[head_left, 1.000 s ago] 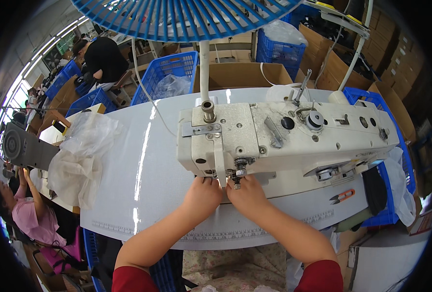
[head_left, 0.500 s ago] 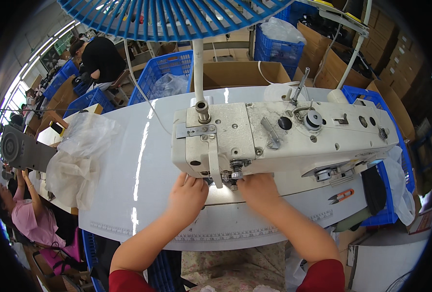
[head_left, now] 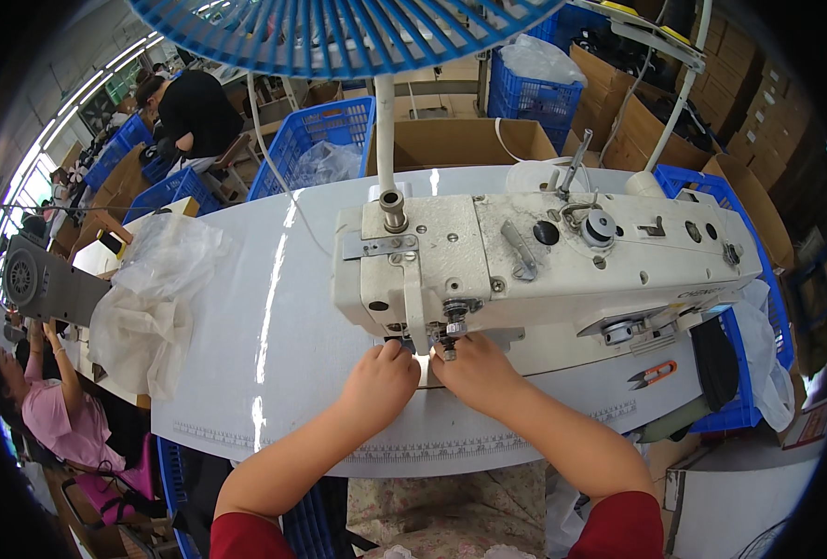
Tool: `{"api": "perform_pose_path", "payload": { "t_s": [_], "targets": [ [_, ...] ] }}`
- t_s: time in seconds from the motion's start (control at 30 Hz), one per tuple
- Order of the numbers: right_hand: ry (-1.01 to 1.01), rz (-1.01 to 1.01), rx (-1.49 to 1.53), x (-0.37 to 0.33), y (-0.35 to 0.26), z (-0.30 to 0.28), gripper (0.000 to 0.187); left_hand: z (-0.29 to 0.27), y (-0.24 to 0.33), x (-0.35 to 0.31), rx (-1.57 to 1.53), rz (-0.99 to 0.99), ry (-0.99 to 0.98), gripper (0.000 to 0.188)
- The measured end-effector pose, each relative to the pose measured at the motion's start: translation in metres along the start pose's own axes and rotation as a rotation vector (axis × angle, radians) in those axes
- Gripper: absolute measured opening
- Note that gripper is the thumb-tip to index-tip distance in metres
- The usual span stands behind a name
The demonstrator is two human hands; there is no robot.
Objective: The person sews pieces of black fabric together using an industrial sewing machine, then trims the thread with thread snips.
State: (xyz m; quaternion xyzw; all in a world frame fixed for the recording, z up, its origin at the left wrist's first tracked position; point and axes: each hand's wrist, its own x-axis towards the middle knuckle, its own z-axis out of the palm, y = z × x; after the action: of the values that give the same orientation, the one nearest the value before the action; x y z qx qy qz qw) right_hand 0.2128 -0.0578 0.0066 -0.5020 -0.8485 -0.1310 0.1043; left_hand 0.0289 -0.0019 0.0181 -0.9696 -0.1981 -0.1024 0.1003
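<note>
A white industrial sewing machine [head_left: 535, 247] spans the table, its head end on the left. My left hand [head_left: 384, 380] is closed just in front of the needle area, fingertips tucked beneath the machine head. Close on the other side of the presser area is my right hand [head_left: 474, 371], also closed, with its fingers curled under the thread-tension knob [head_left: 455, 321]. Whatever lies between or under the fingers is hidden by the hands and the machine. A small bright light shows between the two hands.
Orange-handled thread snips [head_left: 654, 374] lie right of my right forearm, near dark fabric [head_left: 714, 359]. A printed ruler strip [head_left: 413, 454] runs along the table's front edge. Clear plastic bags [head_left: 153, 298] sit at left. A blue fan guard [head_left: 339, 37] hangs overhead. Two people work at left.
My left hand has moved right and a little toward me. My right hand has shifted left and slightly nearer, so the hands are now closer together.
</note>
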Motion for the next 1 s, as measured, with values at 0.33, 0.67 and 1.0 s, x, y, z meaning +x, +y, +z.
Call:
{"api": "perform_pose_path", "payload": {
  "t_s": [0.33, 0.67, 1.0],
  "targets": [
    [0.062, 0.124, 0.12, 0.009, -0.011, 0.015, 0.014, 0.017, 0.0, 0.006, 0.016, -0.043, 0.026, 0.007],
    [-0.182, 0.277, 0.033, -0.001, 0.013, -0.011, 0.014, -0.009, -0.022, -0.004, 0.144, -0.03, 0.23, 0.022],
    [0.105, -0.07, 0.088, -0.003, 0.015, 0.005, 0.013, 0.011, -0.014, -0.008, 0.001, 0.112, 0.022, 0.013]
  ]
}}
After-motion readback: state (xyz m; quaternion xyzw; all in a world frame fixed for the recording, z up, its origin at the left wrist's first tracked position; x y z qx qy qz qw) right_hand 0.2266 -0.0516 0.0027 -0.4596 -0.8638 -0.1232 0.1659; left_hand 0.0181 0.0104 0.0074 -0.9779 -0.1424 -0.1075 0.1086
